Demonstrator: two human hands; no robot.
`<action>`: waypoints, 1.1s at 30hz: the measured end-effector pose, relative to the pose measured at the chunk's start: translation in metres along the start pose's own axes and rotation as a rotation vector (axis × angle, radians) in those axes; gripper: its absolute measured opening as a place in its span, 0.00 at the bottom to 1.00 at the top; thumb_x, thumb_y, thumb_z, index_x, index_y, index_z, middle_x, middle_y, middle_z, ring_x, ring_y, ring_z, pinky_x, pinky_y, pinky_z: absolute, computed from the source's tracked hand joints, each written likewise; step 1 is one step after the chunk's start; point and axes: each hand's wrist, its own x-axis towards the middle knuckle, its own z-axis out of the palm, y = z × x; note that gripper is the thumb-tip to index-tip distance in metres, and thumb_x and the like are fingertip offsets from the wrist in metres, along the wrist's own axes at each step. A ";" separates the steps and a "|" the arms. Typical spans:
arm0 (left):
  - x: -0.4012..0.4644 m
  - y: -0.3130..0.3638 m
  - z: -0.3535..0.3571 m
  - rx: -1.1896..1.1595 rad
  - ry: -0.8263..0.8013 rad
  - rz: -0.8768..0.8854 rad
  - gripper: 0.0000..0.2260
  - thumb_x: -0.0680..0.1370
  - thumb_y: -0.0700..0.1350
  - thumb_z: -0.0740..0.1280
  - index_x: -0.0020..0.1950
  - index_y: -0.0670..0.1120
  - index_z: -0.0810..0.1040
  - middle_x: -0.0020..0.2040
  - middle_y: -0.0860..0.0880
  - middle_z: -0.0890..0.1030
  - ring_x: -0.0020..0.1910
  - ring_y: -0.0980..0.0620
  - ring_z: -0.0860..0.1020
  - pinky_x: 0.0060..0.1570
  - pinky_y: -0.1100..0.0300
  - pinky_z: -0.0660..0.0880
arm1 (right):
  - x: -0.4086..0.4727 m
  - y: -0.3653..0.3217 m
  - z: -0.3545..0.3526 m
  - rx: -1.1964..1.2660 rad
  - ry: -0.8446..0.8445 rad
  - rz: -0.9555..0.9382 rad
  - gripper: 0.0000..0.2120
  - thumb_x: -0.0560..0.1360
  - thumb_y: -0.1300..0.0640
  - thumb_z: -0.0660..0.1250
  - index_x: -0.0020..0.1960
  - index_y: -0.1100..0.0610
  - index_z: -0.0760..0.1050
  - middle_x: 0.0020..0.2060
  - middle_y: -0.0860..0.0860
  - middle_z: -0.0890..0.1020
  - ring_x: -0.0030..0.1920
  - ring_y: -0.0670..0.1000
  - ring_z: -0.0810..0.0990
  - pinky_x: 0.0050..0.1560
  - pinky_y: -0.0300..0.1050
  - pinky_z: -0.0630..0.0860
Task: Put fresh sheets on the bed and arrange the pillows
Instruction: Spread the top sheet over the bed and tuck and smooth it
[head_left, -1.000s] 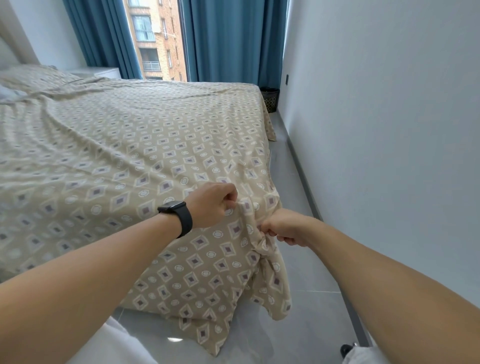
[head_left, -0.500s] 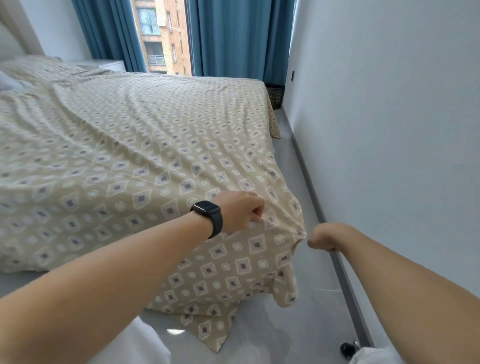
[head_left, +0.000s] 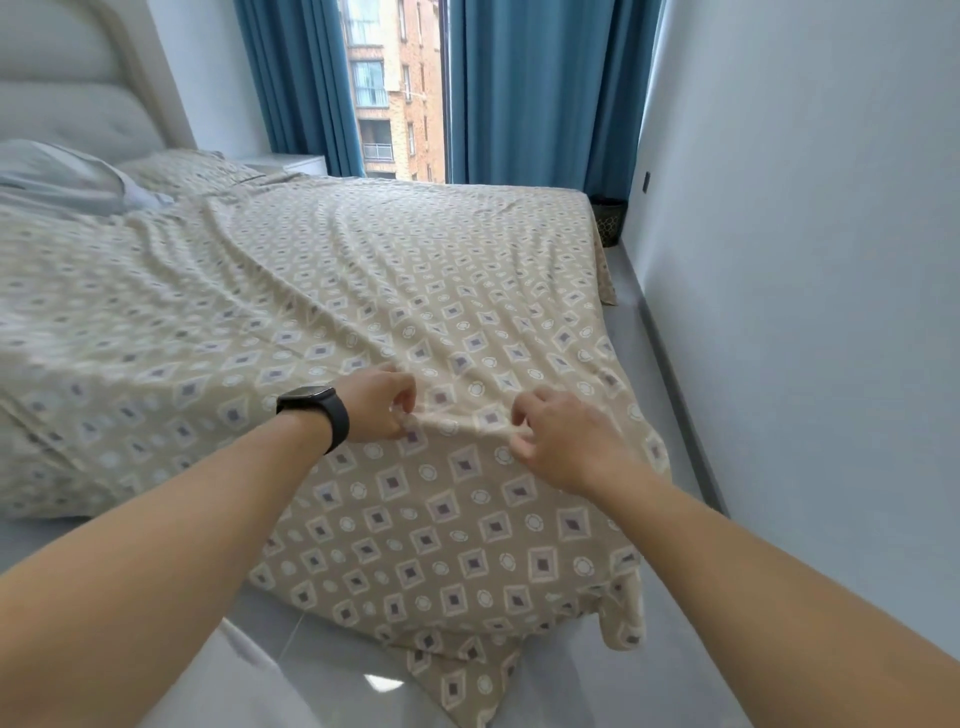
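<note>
A: Right hand (head_left: 563, 447) moved since the earlier frame. It was out past the bed corner by the wall with a closed fist; now it's back over the sheet (head_left: 363, 291), next to the left hand (head_left: 379, 410). Camera also tipped up, so the headboard (head_left: 78, 98) shows now.

B: Left hand state?

A: Near the foot edge of the bed, fingers curled, pinching a small ridge of sheet between thumb and fingertips. Black watch (head_left: 317, 415) on that wrist.

B: Right?

A: Fingers bent, loosely spread, tips at the same ridge of cloth. Blurred, so I cannot tell whether it actually grips the fabric or only touches it.

B: Where's the sheet?

A: Beige, diamond and circle print, spread over the whole mattress. Wrinkles run from the hands toward the head end. Near corner hangs off the foot of the bed, with a loose flap reaching the grey floor (head_left: 670, 332).

B: Pillows?

A: One in matching print (head_left: 182, 171) at the head end by the far side, and a grey one (head_left: 57, 176) at the left edge, both on the bed.

B: Rest?

A: Blue curtains (head_left: 540, 88) parted on a window, dark basket (head_left: 609, 222) in the far corner beside the white wall (head_left: 805, 260), and a white nightstand (head_left: 291, 162) behind the pillows.
</note>
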 end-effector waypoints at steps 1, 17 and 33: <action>-0.002 -0.009 -0.002 0.038 0.000 -0.026 0.08 0.73 0.44 0.70 0.44 0.55 0.73 0.50 0.53 0.75 0.47 0.50 0.75 0.47 0.56 0.74 | 0.002 -0.008 0.006 -0.053 -0.018 -0.047 0.14 0.78 0.44 0.62 0.60 0.49 0.72 0.57 0.47 0.75 0.58 0.53 0.74 0.58 0.52 0.73; -0.023 -0.069 -0.023 0.007 0.002 -0.211 0.06 0.78 0.44 0.72 0.41 0.50 0.78 0.41 0.51 0.80 0.37 0.53 0.76 0.37 0.59 0.76 | 0.021 -0.055 0.032 -0.297 0.109 -0.081 0.13 0.73 0.67 0.59 0.55 0.56 0.71 0.50 0.54 0.78 0.50 0.57 0.77 0.48 0.50 0.63; -0.021 -0.054 -0.019 0.055 -0.225 -0.164 0.06 0.73 0.49 0.76 0.41 0.49 0.81 0.38 0.56 0.82 0.36 0.58 0.76 0.38 0.63 0.73 | 0.007 -0.040 0.021 -0.102 -0.020 -0.093 0.07 0.81 0.48 0.63 0.55 0.50 0.72 0.51 0.48 0.78 0.52 0.53 0.78 0.52 0.50 0.71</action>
